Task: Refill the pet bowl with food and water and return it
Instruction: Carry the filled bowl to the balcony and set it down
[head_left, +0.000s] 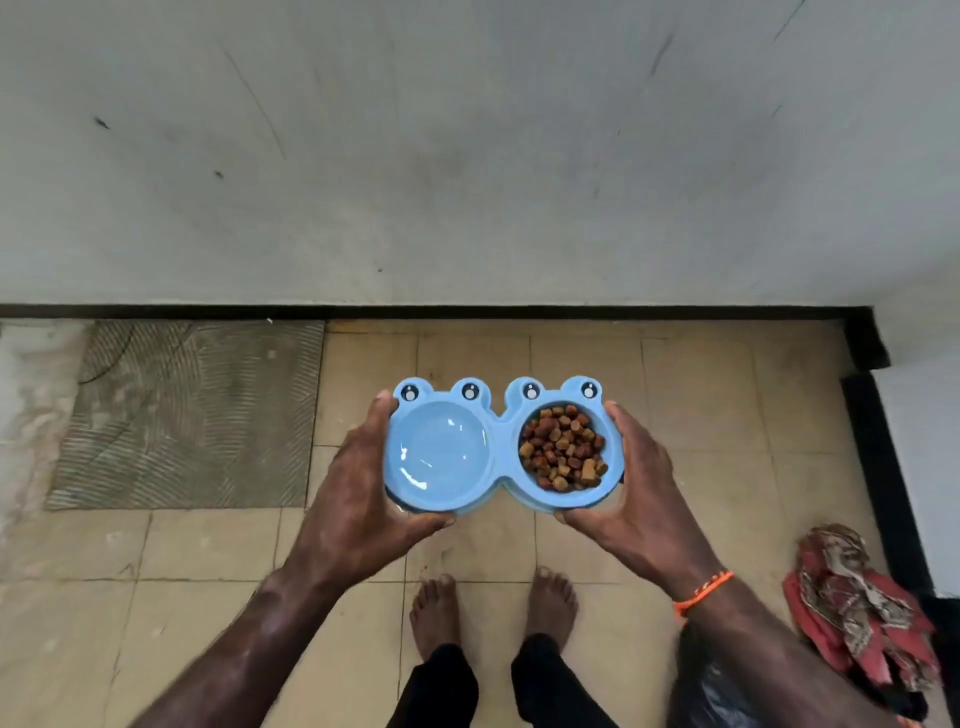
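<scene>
**Filled pet bowl held over the floor, not yet set down**

Head view, looking straight down. A person stands barefoot on a beige tiled floor, facing a grey-white wall with a dark skirting strip along its base. Both arms reach forward and hold a light blue double bowl level between them, in front of the feet and above the tiles.

The bowl is shaped like two frog faces side by side, each with a pair of small eyes on the far edge. Its left well shows glints that look like clear water. Its right well holds a heap of brown kibble.

The left hand grips the left end — fingers curled around the far side, thumb under the near rim. The right hand grips the right end the same way; a thin orange band circles that wrist.

To the left on the floor lies a grey patterned mat. At lower right sits a crumpled red cloth, with something dark and shiny beside it that is too cut off to name.

Progress, judging from this — both refills appear done. What remains is the return: lowering the bowl to its place on the floor, kept level so the water does not spill.
</scene>
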